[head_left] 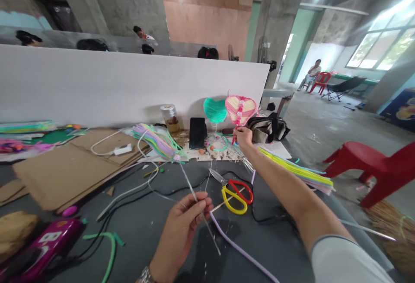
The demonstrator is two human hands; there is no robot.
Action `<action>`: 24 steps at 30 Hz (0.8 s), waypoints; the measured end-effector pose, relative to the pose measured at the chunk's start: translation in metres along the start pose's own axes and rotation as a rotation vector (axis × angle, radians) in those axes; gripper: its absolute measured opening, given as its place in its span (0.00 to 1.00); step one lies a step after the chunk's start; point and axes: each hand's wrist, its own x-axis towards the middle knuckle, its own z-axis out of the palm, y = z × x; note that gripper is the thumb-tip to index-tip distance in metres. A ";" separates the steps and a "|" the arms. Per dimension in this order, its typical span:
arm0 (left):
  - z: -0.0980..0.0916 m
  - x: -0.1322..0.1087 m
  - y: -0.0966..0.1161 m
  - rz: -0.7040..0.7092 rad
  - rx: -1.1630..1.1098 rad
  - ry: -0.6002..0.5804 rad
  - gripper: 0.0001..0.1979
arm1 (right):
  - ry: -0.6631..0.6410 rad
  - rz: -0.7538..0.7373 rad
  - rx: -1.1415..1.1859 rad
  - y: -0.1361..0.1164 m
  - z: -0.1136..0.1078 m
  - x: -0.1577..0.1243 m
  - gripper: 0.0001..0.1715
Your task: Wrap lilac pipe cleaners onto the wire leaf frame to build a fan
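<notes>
In my left hand [184, 220], a thin pale stick [188, 181] is pinched between thumb and fingers; a small pale pink tuft shows at its far end. My right hand [243, 136] reaches to the back of the table, its fingers closed on the stem of a pink and cream heart [240, 110]. A green heart [215, 110] on a stick stands just left of it. Scissors [235, 196] with red and yellow handles lie right of my left hand. Beside them runs a lilac pipe cleaner [238, 246].
A bundle of pastel pipe cleaners [157, 140] lies behind the left hand, a yellow bundle [292, 166] under the right arm. Cardboard [68, 166], a magenta glue gun [48, 244] and cables are at left. A phone [197, 133] and jar [170, 118] stand before the white partition [129, 84].
</notes>
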 end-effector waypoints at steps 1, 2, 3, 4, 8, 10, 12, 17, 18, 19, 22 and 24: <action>0.002 -0.004 0.000 0.007 0.006 -0.013 0.21 | -0.045 0.012 0.019 -0.005 -0.010 -0.022 0.15; 0.004 -0.009 -0.001 0.010 0.011 -0.026 0.20 | -0.091 0.018 0.039 -0.008 -0.020 -0.047 0.13; 0.006 -0.015 -0.003 0.018 0.011 -0.035 0.18 | -0.140 0.021 0.059 -0.010 -0.032 -0.075 0.12; 0.008 -0.022 -0.006 0.023 0.006 -0.041 0.17 | -0.190 0.027 0.077 -0.010 -0.044 -0.106 0.12; 0.012 -0.053 -0.025 0.051 -0.077 -0.062 0.13 | -0.418 0.061 0.182 -0.001 -0.083 -0.227 0.15; 0.011 -0.067 -0.037 0.083 -0.093 -0.063 0.11 | -0.493 0.123 0.200 0.007 -0.093 -0.273 0.17; 0.008 -0.079 -0.049 0.135 -0.066 -0.050 0.11 | -0.536 0.183 0.217 0.015 -0.095 -0.307 0.18; -0.005 -0.092 -0.072 0.312 0.060 0.024 0.12 | -0.615 0.260 0.254 0.029 -0.088 -0.348 0.22; -0.007 -0.092 -0.075 0.340 0.092 0.047 0.13 | -0.637 0.266 0.242 0.030 -0.088 -0.351 0.22; -0.010 -0.091 -0.077 0.356 0.120 0.067 0.14 | -0.653 0.267 0.224 0.031 -0.090 -0.353 0.23; -0.012 -0.086 -0.082 0.365 0.160 0.101 0.17 | -0.547 0.132 0.124 0.033 -0.098 -0.358 0.19; -0.011 -0.082 -0.084 0.375 0.171 0.114 0.17 | -0.407 -0.108 0.000 0.033 -0.104 -0.361 0.13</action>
